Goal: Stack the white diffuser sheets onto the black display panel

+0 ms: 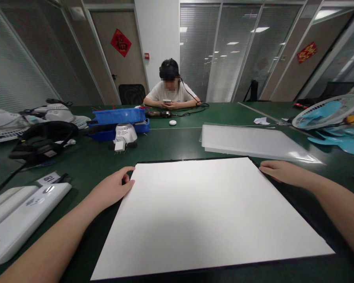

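Observation:
A large white sheet [206,220], with a thin black border along its edges, lies in front of me on the dark green table. At its far left corner my left hand [118,185] grips the edge, thumb on the white surface and the other fingers partly hidden. My right hand [279,171] is closed at the far right edge, its fingers curled against the black border. What lies under the sheet is hidden. Clear plastic sheets [247,138] rest just beyond it.
Left on the table [171,143] are white slab-like devices [32,220], a black headset-like object [44,141], blue trays [119,116] and a small white fan part [125,134]. Fan parts [327,112] stand at the right. Across sits a person [171,88] holding a phone.

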Available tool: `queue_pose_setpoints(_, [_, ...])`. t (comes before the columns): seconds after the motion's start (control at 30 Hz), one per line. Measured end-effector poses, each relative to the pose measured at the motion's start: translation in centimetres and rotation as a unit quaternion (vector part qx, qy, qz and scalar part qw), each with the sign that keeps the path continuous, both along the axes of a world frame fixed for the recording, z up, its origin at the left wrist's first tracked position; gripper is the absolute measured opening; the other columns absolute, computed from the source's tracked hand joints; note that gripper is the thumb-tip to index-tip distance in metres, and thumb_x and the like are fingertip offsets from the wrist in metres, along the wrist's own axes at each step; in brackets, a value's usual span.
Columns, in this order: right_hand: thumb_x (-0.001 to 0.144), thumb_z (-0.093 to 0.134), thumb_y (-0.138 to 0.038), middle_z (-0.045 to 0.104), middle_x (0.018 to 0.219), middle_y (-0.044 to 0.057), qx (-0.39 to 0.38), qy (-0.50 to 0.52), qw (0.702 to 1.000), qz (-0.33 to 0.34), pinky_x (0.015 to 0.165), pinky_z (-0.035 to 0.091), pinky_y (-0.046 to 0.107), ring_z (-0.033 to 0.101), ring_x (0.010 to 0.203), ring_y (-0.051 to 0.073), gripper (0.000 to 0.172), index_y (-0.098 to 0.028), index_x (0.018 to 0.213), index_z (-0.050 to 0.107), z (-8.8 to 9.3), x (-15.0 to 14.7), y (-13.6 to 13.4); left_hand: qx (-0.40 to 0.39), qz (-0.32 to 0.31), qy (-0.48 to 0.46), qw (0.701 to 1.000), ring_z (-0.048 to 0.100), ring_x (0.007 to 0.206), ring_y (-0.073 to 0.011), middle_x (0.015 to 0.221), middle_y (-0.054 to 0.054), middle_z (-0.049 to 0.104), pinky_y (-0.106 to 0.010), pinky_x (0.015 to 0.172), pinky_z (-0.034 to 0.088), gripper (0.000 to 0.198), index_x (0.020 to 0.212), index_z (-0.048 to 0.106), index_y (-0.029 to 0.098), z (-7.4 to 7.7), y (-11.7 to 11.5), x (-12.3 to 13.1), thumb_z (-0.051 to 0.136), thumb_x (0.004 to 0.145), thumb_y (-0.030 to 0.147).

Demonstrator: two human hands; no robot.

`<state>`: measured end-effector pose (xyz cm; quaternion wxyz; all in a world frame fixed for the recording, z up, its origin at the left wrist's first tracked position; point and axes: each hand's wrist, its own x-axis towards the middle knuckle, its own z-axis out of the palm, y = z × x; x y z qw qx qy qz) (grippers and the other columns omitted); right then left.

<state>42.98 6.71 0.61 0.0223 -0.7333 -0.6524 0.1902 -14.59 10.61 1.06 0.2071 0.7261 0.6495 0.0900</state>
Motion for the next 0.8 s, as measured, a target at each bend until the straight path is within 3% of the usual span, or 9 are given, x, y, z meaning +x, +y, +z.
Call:
queue_pose_setpoints(0.5, [0.087,0.035,-0.076,0.054,0.061,0.002,-0.021,0.014,0.999,-0.024,0.063,0.034,0.031,0.052,0.064,0.019,0.058,-0.022,0.084,0.056,0.18,0.03,-0.20,0.008,-0.009,0.021,1.000,0.064,0.091,-0.0278,0.108,-0.010,0.065,-0.035,0.074,0.046,0.069,0.144,0.054,0.020,0.12,-0.06,0.15,0.040,0.089,0.060])
queue_pose_setpoints(0.7, [0.088,0.036,-0.075,0.055,0.064,0.002,-0.040,0.022,0.999,-0.022,0.065,0.035,0.032,0.052,0.065,0.019,0.056,-0.022,0.084,0.054,0.60,-0.08,-0.31,0.000,-0.002,0.007,1.000,0.064,0.079,-0.0236,0.093,-0.003,0.063,-0.031,0.064,0.043,0.067,0.148,0.041,0.026,0.11,-0.01,0.22,0.044,0.090,0.057])
queue_pose_setpoints(0.8, [0.085,0.037,-0.080,0.056,0.063,0.002,-0.046,0.027,0.998,-0.022,0.063,0.035,0.032,0.051,0.064,0.019,0.059,-0.023,0.081,0.053,0.81,-0.27,-0.36,0.005,0.000,0.002,1.000,0.064,0.077,-0.0230,0.090,-0.002,0.064,-0.030,0.063,0.043,0.066,0.147,0.041,0.025,0.21,-0.25,0.32,0.045,0.089,0.054])
